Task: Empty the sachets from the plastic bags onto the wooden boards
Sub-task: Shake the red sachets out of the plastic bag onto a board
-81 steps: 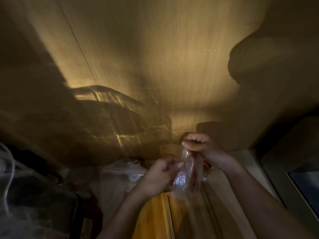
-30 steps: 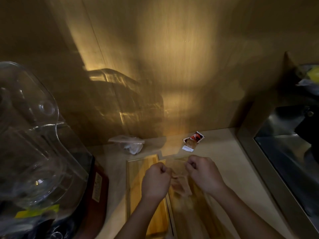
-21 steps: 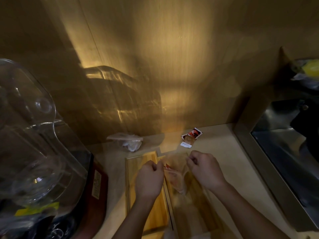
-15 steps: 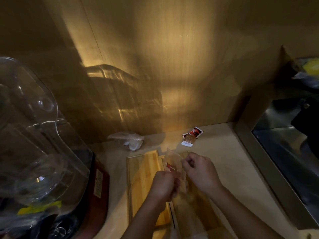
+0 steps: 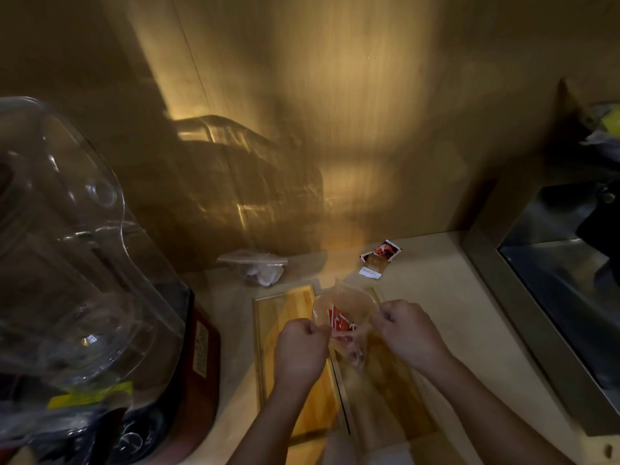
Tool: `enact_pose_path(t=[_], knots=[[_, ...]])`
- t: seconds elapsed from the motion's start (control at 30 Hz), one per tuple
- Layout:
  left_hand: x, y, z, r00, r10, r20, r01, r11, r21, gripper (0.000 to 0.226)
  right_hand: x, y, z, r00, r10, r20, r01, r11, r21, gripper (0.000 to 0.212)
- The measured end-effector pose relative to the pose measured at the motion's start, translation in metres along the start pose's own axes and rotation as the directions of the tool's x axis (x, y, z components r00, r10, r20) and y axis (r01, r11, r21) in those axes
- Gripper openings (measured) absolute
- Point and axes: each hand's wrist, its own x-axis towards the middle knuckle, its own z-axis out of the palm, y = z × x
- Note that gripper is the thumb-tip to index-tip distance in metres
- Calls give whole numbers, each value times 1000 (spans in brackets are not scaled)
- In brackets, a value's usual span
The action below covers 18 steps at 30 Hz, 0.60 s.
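Two wooden boards lie side by side on the counter, the left board (image 5: pixel 285 327) and the right board (image 5: pixel 392 380). Above their seam I hold a clear plastic bag (image 5: pixel 349 303) with red and white sachets (image 5: pixel 337 322) inside. My left hand (image 5: pixel 300 350) pinches the bag's left edge and my right hand (image 5: pixel 404 333) pinches its right edge, pulling the mouth apart. A second plastic bag (image 5: pixel 258 268) with white contents lies behind the left board. Two loose sachets (image 5: pixel 379 258) rest on the counter beyond the right board.
A large clear plastic appliance cover (image 5: pixel 67 246) on a dark red base (image 5: pixel 201 357) fills the left. A wood-panel wall (image 5: pixel 335 129) rises behind the counter. A steel sink (image 5: pixel 563 280) sits at the right, with dim lighting throughout.
My hands have moved apart, spreading the bag's mouth wider over the boards. The sachets inside show more plainly now. The view has dropped from the wall to the counter.
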Motion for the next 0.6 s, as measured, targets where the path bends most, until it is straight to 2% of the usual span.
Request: enact_pose_path(t=[0.1,0.2,0.23,0.3,0.37,0.5,0.6], knots=[[1,1,-1,994,79,-77,-67,987,144,23,1,-3,7,1000,26,-3,-26,999,-26,43],[-7,6,0,968,206,-143,-166,954,251,24,5,-1,6,993,95,76,-103,989,108,43],[-13,6,0,963,241,-122,-203,943,265,31,7,0,5,988,118,100,-135,974,181,42],[-26,6,6,953,302,12,-292,911,292,40,8,-1,4,980,173,103,-196,934,298,39],[-38,4,17,941,306,144,-338,856,390,46,8,-2,4,973,204,110,-230,911,342,40],[-38,0,27,940,307,147,-335,759,558,36,2,-4,4,975,137,173,-193,910,368,43],[-29,-3,17,878,456,144,-456,708,540,29,4,1,-6,994,99,52,-111,828,550,23]])
